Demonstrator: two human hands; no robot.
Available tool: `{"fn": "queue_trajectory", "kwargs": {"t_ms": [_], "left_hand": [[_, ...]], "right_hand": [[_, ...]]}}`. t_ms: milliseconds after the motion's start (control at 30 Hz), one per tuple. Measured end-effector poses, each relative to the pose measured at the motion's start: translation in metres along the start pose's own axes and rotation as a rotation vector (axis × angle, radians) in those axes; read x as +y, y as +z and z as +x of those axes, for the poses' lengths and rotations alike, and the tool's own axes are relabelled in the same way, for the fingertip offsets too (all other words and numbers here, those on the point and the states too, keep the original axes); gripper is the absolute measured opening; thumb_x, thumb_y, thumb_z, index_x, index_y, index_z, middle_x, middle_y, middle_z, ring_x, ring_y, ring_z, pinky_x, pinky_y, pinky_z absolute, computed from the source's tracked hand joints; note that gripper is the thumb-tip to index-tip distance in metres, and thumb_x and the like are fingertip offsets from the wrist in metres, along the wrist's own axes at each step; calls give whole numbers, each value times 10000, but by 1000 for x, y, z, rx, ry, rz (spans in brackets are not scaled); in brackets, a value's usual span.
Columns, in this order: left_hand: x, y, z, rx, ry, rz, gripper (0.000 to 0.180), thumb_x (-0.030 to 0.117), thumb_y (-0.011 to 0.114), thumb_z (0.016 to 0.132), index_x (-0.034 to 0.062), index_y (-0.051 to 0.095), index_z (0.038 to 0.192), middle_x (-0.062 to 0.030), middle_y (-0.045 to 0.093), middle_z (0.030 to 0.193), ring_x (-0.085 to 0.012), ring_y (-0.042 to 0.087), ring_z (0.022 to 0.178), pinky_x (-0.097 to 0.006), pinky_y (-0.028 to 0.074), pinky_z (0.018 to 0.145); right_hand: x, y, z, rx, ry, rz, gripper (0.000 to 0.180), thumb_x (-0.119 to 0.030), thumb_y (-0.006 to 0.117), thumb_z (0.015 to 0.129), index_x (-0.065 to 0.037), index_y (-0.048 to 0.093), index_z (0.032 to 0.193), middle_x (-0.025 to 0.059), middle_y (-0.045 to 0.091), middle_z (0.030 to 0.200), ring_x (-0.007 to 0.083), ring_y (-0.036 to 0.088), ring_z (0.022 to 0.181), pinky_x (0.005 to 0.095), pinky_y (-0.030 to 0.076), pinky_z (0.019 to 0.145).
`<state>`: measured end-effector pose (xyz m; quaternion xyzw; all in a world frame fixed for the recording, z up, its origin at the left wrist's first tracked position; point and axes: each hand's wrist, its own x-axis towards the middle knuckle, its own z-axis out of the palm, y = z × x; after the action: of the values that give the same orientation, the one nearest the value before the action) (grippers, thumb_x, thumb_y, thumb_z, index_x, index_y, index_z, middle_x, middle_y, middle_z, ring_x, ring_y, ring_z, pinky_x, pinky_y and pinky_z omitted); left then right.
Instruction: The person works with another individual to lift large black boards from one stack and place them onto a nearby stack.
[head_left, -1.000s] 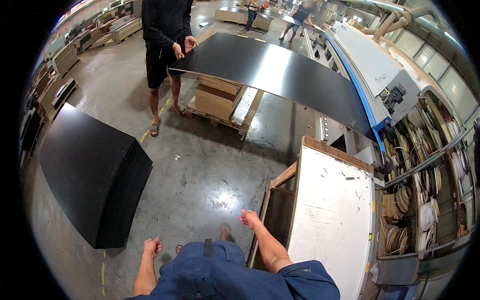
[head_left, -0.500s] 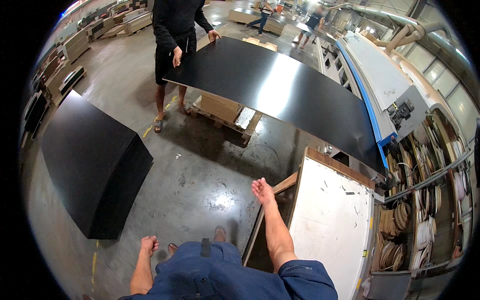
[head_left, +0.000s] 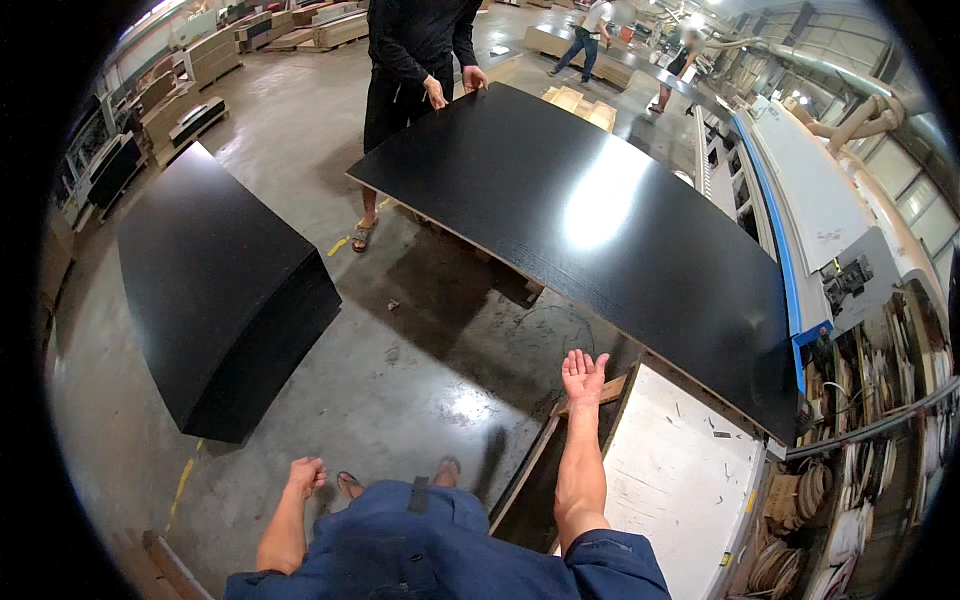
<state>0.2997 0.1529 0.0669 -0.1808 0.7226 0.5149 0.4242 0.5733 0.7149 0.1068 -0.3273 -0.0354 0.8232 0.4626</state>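
Note:
A large black board (head_left: 520, 210) spans the middle, its near right end over the far edge of the white-topped table (head_left: 670, 450). My right hand (head_left: 584, 376) reaches forward, palm up and fingers spread, just short of the board's long near edge. Nothing lies in it, and I cannot see it touching the board. Low on the left, my left hand (head_left: 308, 476) hangs beside my body with fingers curled closed and nothing visible in them. A co-worker in black (head_left: 420, 60) has both hands at the board's far left corner.
A stack of black boards (head_left: 220, 280) stands at left. Along the right runs a long machine (head_left: 800, 230) with a blue edge, near racks of coiled edging strips (head_left: 800, 490). Pallets of panels (head_left: 210, 60) and other people (head_left: 590, 40) are farther back.
The black board has shifted toward the near right, covering the far edge of the white-topped table. My right hand has opened out, nearer the board. My left hand stays low.

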Motion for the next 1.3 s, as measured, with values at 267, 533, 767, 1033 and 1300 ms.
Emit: {"fn": "queue_trajectory", "kwargs": {"t_ms": [267, 533, 767, 1033, 1300], "left_hand": [[36, 38, 3, -88, 68, 14, 71, 54, 516, 790, -9, 483, 785, -84, 505, 659, -134, 473, 510, -233, 376, 385], [72, 104, 16, -317, 121, 41, 251, 128, 552, 803, -31, 523, 995, -113, 581, 803, -157, 559, 625, -248, 475, 509], [94, 174, -13, -583, 21, -40, 394, 219, 588, 799, 8, 465, 1109, -158, 546, 1047, -252, 547, 952, -376, 455, 829], [82, 233, -11, -820, -97, -418, 511, 221, 654, 747, -8, 412, 1135, -230, 351, 1257, -340, 394, 1124, -475, 332, 939], [52, 241, -60, -951, -247, -772, 418, 255, 545, 817, 10, 442, 1139, -143, 498, 1153, -274, 451, 1079, -418, 321, 959]], "right_hand": [[13, 4, -15, 73, -89, 128, 903, -449, 707, 628, -53, 228, 1283, 77, 299, 1336, 262, 346, 1187, 398, 353, 892], [31, -20, -53, 119, -180, 234, 483, -418, 677, 687, -85, 439, 943, 47, 475, 1061, 211, 443, 993, 378, 374, 839], [42, -38, -96, 145, -167, 191, 514, -400, 650, 717, -61, 454, 1049, 42, 493, 1025, 211, 460, 963, 381, 370, 854], [64, -68, -134, 185, -92, 90, 339, -319, 549, 817, -81, 511, 1056, 39, 546, 1068, 217, 504, 962, 384, 396, 823], [82, -149, -213, 117, 82, -252, 380, -394, 592, 758, -103, 527, 994, 27, 569, 965, 195, 515, 900, 358, 416, 774]]}}
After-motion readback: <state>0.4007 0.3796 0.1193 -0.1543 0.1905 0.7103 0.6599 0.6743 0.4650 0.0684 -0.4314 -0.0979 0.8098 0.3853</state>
